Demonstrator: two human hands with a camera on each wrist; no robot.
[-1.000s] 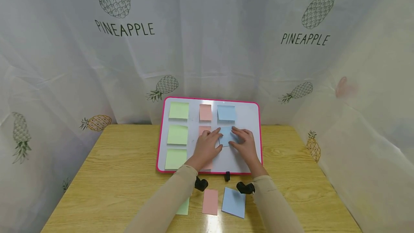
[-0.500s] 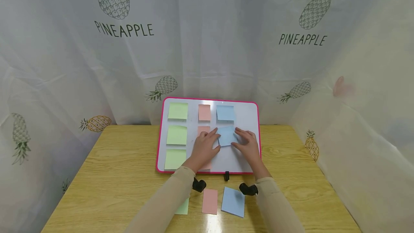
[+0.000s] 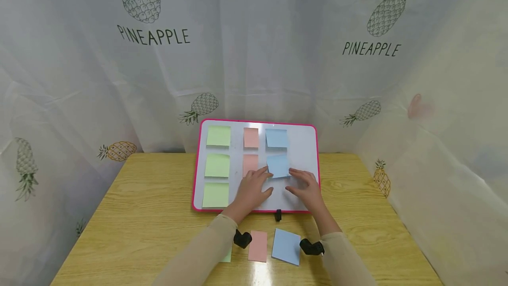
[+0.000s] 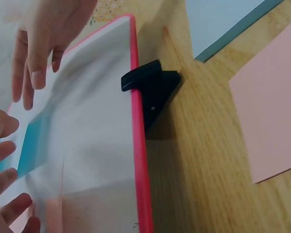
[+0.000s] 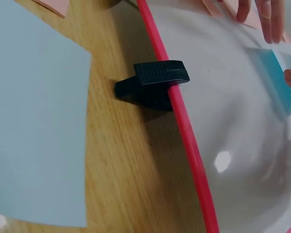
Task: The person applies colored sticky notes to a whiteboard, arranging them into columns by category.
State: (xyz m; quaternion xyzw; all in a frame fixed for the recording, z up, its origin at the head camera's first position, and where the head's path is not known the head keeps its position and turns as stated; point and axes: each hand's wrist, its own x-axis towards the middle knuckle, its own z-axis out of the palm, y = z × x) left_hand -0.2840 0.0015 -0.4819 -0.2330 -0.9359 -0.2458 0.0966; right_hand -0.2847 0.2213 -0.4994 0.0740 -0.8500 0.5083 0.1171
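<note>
While our left hand (image 3: 252, 189) and right hand (image 3: 305, 186) rest flat with relaxed fingers on the whiteboard (image 3: 303, 144), the second blue note (image 3: 278, 166) sits stuck just beyond our fingertips, under the first. We judge that placement finished; next calls for reaching back to the blue pad (image 3: 286, 246) near our wrists. Only the wrist views show the black clip (image 5: 153, 87) gripping the board's pink rim.
</note>
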